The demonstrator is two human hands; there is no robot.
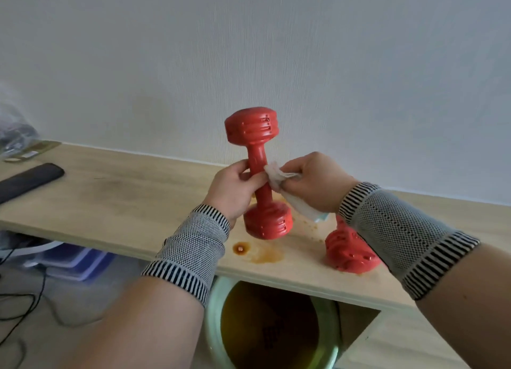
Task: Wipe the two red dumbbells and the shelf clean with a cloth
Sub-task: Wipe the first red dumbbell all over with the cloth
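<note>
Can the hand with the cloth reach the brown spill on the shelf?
Probably yes. The brown spill lies open on the shelf near its front edge, below the right hand and cloth. Only the upright dumbbell, held by the left hand, stands nearby.

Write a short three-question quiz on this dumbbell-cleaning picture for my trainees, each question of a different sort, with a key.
1. True or false: the upright dumbbell is held at its handle by the left hand.
2. Which hand holds the white cloth? A) left B) right C) neither
3. Fill in: a brown ____ lies on the wooden shelf in front of the upright dumbbell.

Key
1. True.
2. B: the right hand presses the cloth to the handle.
3. Stain. The second dumbbell lies to its right.
</note>
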